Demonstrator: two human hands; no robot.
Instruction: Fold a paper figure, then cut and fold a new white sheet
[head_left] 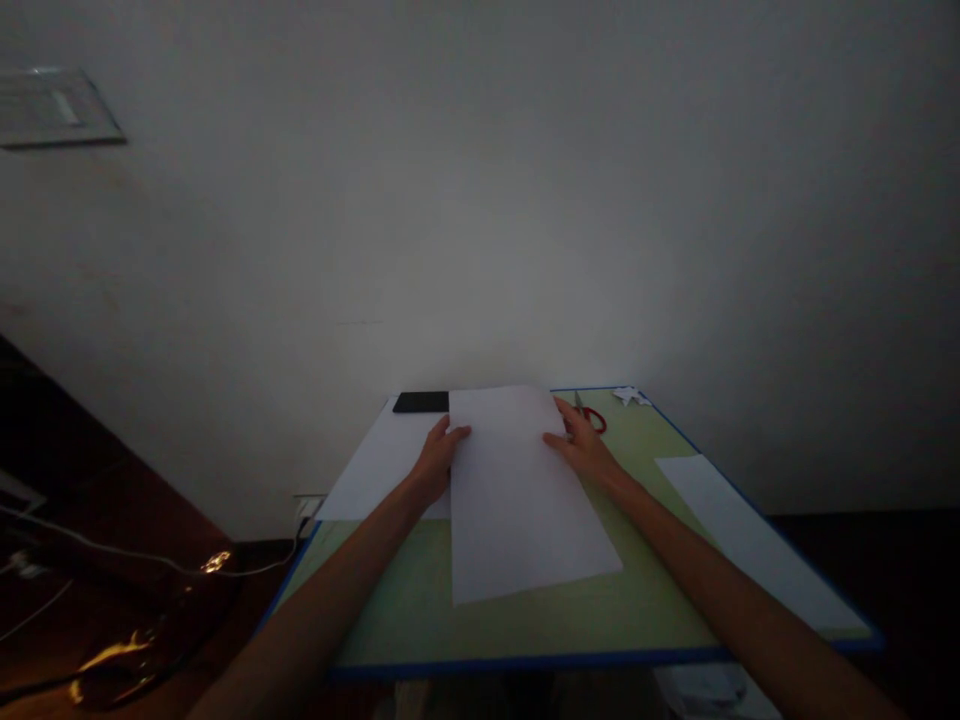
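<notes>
A white sheet of paper [517, 500] lies lengthwise on a light green table [420, 610] with a blue edge. My left hand [439, 460] rests on the sheet's left edge near its far end, fingers stretched flat. My right hand [581, 445] lies at the sheet's right edge, fingers spread flat on it. Neither hand grips anything.
Another white sheet [382, 465] lies under my left hand's side, and a paper strip [750, 540] lies at the right. A black phone [420, 402], red-handled scissors [592, 412] and a small folded paper piece [630, 396] sit by the wall. Cables [150, 560] trail at the left.
</notes>
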